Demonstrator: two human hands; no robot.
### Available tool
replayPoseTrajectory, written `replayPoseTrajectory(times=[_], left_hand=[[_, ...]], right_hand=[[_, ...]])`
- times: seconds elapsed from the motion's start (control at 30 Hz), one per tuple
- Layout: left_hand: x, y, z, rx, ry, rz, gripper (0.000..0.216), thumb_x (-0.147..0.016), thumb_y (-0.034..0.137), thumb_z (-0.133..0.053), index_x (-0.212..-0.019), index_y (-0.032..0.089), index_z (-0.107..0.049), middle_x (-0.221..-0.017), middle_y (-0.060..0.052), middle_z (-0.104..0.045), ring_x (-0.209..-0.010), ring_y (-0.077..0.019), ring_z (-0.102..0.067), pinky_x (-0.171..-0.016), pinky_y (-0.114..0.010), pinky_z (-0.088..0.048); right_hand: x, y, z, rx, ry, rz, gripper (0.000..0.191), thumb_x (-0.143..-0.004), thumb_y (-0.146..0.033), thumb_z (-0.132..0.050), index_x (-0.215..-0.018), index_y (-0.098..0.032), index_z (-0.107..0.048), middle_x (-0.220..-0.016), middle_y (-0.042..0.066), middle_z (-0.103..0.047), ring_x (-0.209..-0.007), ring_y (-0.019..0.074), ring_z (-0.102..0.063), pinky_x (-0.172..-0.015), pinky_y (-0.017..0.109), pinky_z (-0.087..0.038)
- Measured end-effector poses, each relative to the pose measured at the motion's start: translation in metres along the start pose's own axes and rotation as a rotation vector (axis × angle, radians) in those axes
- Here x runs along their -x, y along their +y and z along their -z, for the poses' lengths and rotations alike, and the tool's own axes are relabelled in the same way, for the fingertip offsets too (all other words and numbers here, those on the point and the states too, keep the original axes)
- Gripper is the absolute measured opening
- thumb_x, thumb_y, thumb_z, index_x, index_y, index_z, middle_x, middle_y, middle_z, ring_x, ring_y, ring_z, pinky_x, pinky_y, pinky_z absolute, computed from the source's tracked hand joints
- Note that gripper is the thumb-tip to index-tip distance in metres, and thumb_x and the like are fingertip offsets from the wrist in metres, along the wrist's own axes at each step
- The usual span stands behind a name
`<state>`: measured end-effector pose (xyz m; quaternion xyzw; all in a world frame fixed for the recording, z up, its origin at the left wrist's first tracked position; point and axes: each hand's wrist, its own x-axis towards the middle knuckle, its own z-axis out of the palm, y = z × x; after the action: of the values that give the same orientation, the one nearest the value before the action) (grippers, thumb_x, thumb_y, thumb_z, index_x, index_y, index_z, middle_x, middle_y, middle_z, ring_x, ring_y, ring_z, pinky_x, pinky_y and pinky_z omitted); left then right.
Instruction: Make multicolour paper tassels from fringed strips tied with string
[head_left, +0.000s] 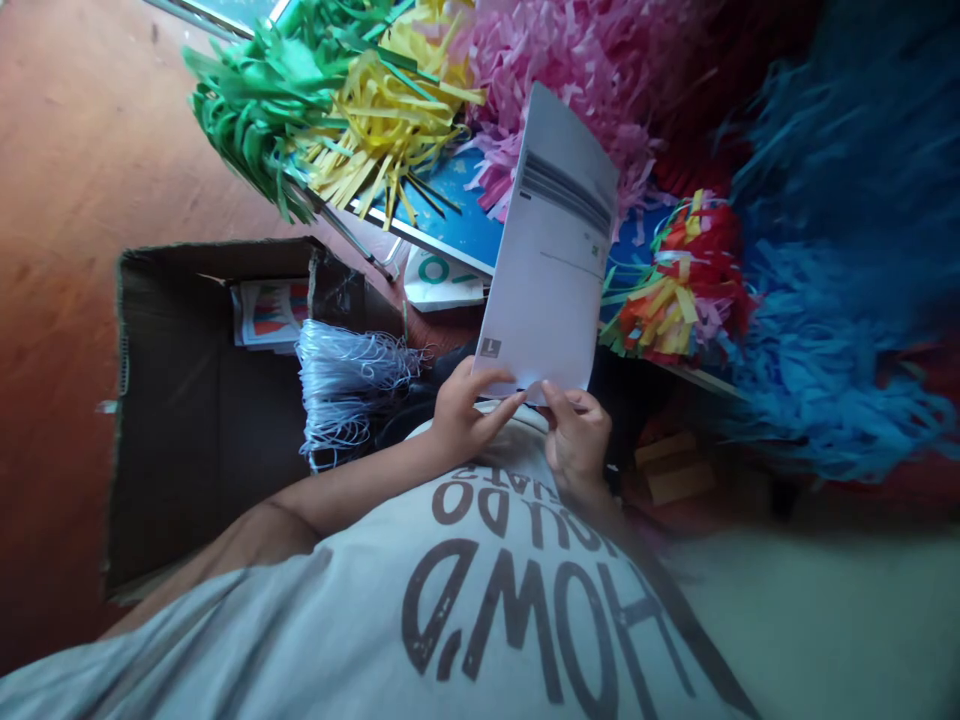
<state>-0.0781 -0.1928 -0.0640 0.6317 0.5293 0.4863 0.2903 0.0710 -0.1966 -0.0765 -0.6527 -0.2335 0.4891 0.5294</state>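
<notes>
- Cardboard box [187, 420] lay open to the left of the left hand [461, 415]. Inside were printed cards [266, 312], with white paper strips [345, 385] at its edge.
- Coloured paper fringes [390, 110] were heaped beyond both hands.
- Sheet of paper [551, 280] stood upright just above the hands.
- Both the left hand and the right hand [577, 435] pinched its bottom edge.
- Judged step: sheet held up for viewing. Any fold would need level pinches.
</notes>
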Motion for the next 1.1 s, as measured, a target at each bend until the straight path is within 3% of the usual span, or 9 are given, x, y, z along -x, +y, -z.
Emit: replayPoseTrajectory(times=[0.13, 0.27, 0.43, 0.63, 0.8, 1.0, 1.1], left_hand=[[0.006, -0.007, -0.006, 0.019, 0.074, -0.086, 0.057, -0.088, 0.031, -0.071, -0.139, 0.021, -0.047, -0.123, -0.012, -0.065, -0.106, -0.0224, -0.067, -0.09, -0.034, -0.055], [0.01, -0.008, -0.011, 0.139, 0.073, 0.052, 0.076, -0.091, 0.03, -0.068, -0.153, 0.025, -0.024, -0.113, -0.01, -0.069, -0.086, -0.0183, -0.071, -0.078, -0.03, -0.058], [0.011, -0.004, -0.015, 0.197, 0.06, 0.131, 0.066, -0.091, 0.035, -0.067, -0.146, 0.024, -0.035, -0.111, -0.009, -0.068, -0.092, -0.02, -0.07, -0.076, -0.03, -0.058], [0.008, -0.002, -0.019, 0.379, 0.066, 0.16, 0.063, -0.088, 0.031, -0.072, -0.14, 0.028, -0.036, -0.109, -0.006, -0.065, -0.094, -0.0175, -0.068, -0.076, -0.027, -0.057], [0.01, -0.006, -0.02, 0.401, 0.061, 0.09, 0.066, -0.088, 0.027, -0.072, -0.143, 0.029, -0.035, -0.114, -0.004, -0.063, -0.096, -0.0159, -0.066, -0.08, -0.026, -0.056], [0.01, -0.003, -0.021, 0.365, 0.084, -0.021, 0.068, -0.088, 0.021, -0.071, -0.145, 0.027, -0.035, -0.097, 0.0, -0.066, -0.076, -0.0101, -0.064, -0.069, -0.02, -0.053], [0.01, -0.001, -0.021, 0.335, 0.12, -0.033, 0.07, -0.084, 0.021, -0.075, -0.143, 0.026, -0.038, -0.099, -0.001, -0.067, -0.077, -0.0102, -0.065, -0.07, -0.021, -0.053]], right_hand=[[0.0, 0.003, -0.003, 0.01, 0.038, 0.021, 0.042, -0.062, -0.048, -0.087, -0.06, -0.017, -0.058, -0.053, -0.006, -0.055, -0.054, 0.01, -0.052, -0.057, 0.024, -0.044], [0.004, 0.0, -0.005, 0.031, 0.119, 0.051, 0.042, -0.06, -0.049, -0.087, -0.068, -0.018, -0.059, -0.056, -0.006, -0.057, -0.053, 0.0114, -0.056, -0.053, 0.024, -0.046], [0.008, -0.004, -0.004, 0.051, 0.153, 0.138, 0.044, -0.063, -0.046, -0.087, -0.079, -0.021, -0.054, -0.059, -0.008, -0.056, -0.054, 0.0111, -0.057, -0.055, 0.023, -0.047], [0.01, -0.006, -0.003, 0.059, 0.133, 0.176, 0.042, -0.065, -0.04, -0.085, -0.081, -0.022, -0.051, -0.058, -0.01, -0.053, -0.053, 0.0087, -0.052, -0.055, 0.021, -0.042], [0.011, -0.008, -0.002, 0.085, 0.113, 0.175, 0.04, -0.066, -0.038, -0.083, -0.082, -0.021, -0.051, -0.062, -0.01, -0.054, -0.056, 0.0092, -0.053, -0.059, 0.022, -0.043], [0.007, -0.007, -0.004, 0.05, 0.113, 0.185, 0.043, -0.064, -0.042, -0.085, -0.081, -0.021, -0.052, -0.067, -0.008, -0.057, -0.059, 0.0094, -0.053, -0.06, 0.023, -0.044], [0.007, -0.006, -0.005, 0.031, 0.107, 0.184, 0.042, -0.065, -0.042, -0.085, -0.081, -0.02, -0.052, -0.067, -0.008, -0.057, -0.059, 0.0091, -0.053, -0.06, 0.022, -0.044]])
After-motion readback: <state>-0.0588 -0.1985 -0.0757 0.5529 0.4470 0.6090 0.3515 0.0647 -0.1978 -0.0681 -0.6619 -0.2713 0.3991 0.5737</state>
